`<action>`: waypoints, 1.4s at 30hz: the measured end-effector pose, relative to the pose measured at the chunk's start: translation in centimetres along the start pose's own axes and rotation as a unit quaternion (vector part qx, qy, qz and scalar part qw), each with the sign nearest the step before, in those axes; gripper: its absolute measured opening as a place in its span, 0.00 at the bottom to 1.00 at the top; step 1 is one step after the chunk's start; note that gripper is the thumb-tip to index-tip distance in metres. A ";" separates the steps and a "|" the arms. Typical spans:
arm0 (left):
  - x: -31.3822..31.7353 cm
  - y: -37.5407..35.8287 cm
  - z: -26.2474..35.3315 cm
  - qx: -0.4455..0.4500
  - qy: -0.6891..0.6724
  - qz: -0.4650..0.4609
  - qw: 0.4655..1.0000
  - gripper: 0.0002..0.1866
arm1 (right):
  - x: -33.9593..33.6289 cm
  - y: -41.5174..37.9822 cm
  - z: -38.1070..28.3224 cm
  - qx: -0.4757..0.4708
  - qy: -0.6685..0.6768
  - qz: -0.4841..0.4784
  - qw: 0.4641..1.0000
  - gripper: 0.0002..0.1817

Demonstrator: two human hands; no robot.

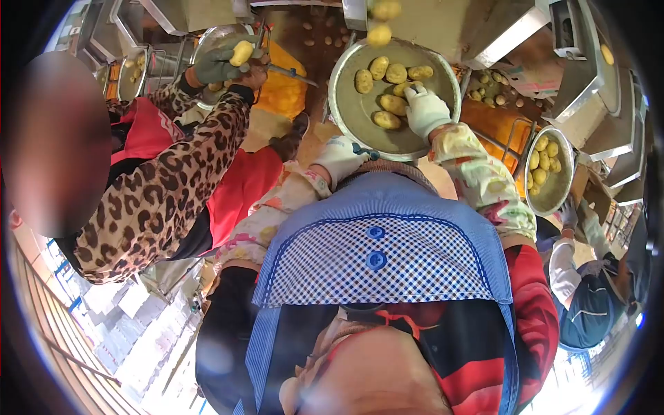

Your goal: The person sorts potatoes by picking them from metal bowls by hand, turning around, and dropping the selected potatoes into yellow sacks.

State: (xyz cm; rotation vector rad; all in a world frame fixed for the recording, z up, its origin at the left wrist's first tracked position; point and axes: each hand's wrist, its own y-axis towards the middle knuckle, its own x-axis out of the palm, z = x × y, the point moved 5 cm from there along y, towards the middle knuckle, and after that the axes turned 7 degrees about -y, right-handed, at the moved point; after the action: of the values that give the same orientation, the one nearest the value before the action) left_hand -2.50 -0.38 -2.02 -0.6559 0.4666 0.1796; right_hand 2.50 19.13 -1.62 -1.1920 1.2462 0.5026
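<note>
A round metal basin (337, 104) stands in front of me with several yellow potatoes (395, 73) in it. My right hand (426, 112), in a white glove, reaches over its right side. The fingers are stretched out, with the tips right at a potato (400, 90) near the middle of the group. At the near left rim is my left hand (340, 158), also gloved in white. Its fingers are curled in, and something dark shows at their ends; I cannot tell what it is. Two blurred potatoes (379, 36) appear above the basin's far rim.
Metal chutes (508, 38) hang over the far side. To the right, another basin (568, 173) holds potatoes. On the left a person in a leopard-print sleeve (159, 180) holds a potato (241, 53) in a gloved hand. Orange sacks (280, 83) and loose potatoes lie beyond; another person (588, 304) is at far right.
</note>
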 end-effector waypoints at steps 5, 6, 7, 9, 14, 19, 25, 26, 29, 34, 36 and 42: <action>1.4 0.7 -2.6 -0.055 0.024 -0.028 0.998 0.18 | 0.4 1.9 -0.3 0.028 0.032 -0.065 0.997 0.22; 1.0 0.5 -2.2 -0.067 0.015 -0.037 0.997 0.18 | -0.3 1.9 -0.6 0.040 0.029 -0.092 0.995 0.22; 0.8 0.5 -1.9 -0.078 0.006 -0.046 0.996 0.17 | -0.9 2.1 -0.7 0.046 0.000 -0.122 0.991 0.22; 0.5 0.4 -1.3 -0.063 -0.001 -0.026 0.998 0.20 | 0.8 3.1 0.4 0.000 -0.001 -0.143 0.990 0.21; 0.7 0.3 -1.6 -0.078 -0.028 -0.023 0.996 0.21 | 1.0 2.1 -0.2 -0.020 0.026 -0.130 0.991 0.20; -0.1 0.2 0.0 -0.097 -0.008 -0.034 0.995 0.19 | 2.2 1.1 -1.1 -0.046 -0.011 -0.135 0.990 0.20; 0.9 0.5 -1.6 -0.050 -0.067 0.013 0.996 0.19 | 0.7 -1.6 -0.6 -0.021 0.079 -0.108 0.991 0.19; 0.5 0.6 -1.1 -0.038 -0.067 0.029 0.997 0.19 | -0.1 -1.7 -0.7 -0.010 0.093 -0.142 0.985 0.21; -1.3 -0.4 0.6 -0.080 -0.020 0.036 0.996 0.19 | 1.1 -1.1 0.4 0.028 0.272 -0.119 0.955 0.28; -0.4 -0.7 -0.1 -0.066 -0.072 0.052 0.994 0.18 | 2.6 -3.2 2.1 0.061 0.443 -0.096 0.889 0.21; -1.0 -1.6 1.2 -0.116 -0.114 0.039 0.986 0.18 | 2.0 -4.5 1.8 0.052 0.436 -0.047 0.897 0.24; 0.9 -2.0 2.6 -0.172 -0.672 -0.036 0.719 0.23 | -1.0 -7.1 -2.4 -0.051 0.468 -0.027 0.882 0.27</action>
State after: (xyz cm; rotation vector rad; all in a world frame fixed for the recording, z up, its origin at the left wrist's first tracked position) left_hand -0.16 -0.33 0.50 -0.7315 -1.0437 0.6168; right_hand 7.08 14.67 2.50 -1.6312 2.0027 -0.1052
